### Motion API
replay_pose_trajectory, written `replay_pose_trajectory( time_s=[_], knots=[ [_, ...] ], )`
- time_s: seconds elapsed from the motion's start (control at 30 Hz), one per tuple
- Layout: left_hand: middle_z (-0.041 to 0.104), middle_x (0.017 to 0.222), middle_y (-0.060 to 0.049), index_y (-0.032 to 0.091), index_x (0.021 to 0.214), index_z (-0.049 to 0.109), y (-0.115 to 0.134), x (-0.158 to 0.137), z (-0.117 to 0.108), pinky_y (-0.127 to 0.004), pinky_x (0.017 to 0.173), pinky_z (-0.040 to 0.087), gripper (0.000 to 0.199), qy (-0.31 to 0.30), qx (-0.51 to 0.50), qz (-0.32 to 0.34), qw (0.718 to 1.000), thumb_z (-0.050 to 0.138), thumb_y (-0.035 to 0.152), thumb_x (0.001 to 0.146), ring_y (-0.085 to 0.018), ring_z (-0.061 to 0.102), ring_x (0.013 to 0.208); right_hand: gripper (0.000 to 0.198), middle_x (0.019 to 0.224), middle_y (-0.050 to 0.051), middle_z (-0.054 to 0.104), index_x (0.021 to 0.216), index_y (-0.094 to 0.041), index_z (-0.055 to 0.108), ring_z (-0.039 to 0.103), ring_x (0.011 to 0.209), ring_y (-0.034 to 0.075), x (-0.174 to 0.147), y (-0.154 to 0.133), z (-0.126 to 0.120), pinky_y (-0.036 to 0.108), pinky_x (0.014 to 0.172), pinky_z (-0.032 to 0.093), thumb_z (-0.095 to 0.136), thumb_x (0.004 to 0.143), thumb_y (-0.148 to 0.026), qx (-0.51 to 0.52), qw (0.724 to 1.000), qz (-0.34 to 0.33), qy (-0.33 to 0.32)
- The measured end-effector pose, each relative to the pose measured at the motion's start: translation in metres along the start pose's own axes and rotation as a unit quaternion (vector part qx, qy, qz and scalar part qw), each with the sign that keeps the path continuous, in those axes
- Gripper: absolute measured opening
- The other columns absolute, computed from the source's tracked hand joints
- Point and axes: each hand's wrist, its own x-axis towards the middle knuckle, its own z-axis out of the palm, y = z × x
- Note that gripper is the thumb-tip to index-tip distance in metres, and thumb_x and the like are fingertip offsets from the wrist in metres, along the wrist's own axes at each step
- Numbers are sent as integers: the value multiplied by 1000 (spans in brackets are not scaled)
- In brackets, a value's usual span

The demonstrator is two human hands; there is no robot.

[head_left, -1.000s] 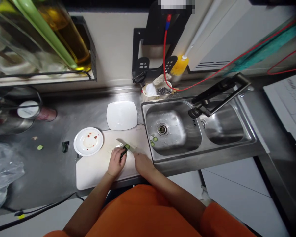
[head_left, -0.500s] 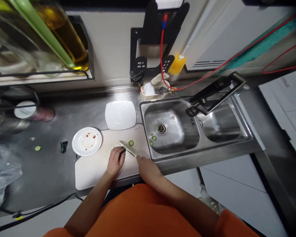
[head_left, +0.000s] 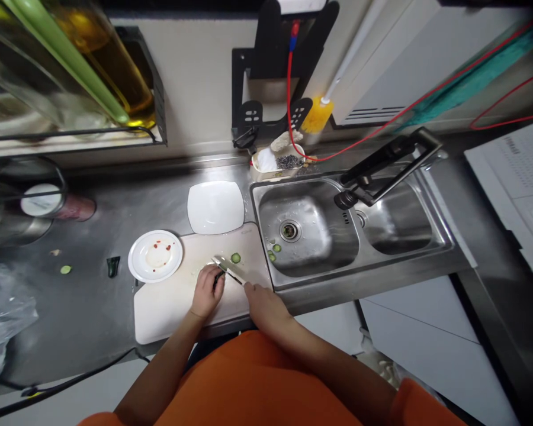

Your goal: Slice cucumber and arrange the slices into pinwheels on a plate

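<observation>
On the white cutting board (head_left: 169,313), my left hand (head_left: 208,293) is closed around a dark green cucumber piece (head_left: 219,277), mostly hidden under the fingers. My right hand (head_left: 266,305) grips a knife (head_left: 231,272) by its handle, and the blade lies against the right end of the cucumber piece. One cucumber slice (head_left: 236,258) rests on the board just beyond the blade. A white round plate (head_left: 134,260) with red bits overlaps the board's left corner. Behind the board stands an empty white square dish (head_left: 216,207).
Right of the board is a steel double sink (head_left: 311,266), with several cucumber slices (head_left: 272,254) in its left basin and a black faucet (head_left: 373,171) above. A dark cucumber end (head_left: 112,266), a pale slice (head_left: 66,270) and a plastic bag (head_left: 6,313) lie on the left counter.
The knife blade has turned slightly, showing more of its flat side. Both hands stay in nearly the same place, and the view has shifted a little.
</observation>
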Motion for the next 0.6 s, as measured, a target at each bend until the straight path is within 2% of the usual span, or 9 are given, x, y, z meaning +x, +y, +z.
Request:
replay_pose_trajectory(
  time_s=[0.4,0.6],
  knots=[
    [61,101,-10,17,103,56,-1,0,0,-41,92,47,19,-3,-8,-2,1000,51,16,84,-21,55,102,36,97,14,63,114,-13,50,63,89,23,10,0,5,30,71,48,30,87,-3,-17,999,-33,28],
    [61,101,-10,17,104,56,-1,-1,1,-41,93,47,22,-6,-19,-9,1000,52,15,83,-20,55,103,36,95,13,64,113,-11,52,62,90,22,27,-3,8,28,73,46,30,87,-3,4,998,-41,37]
  ],
)
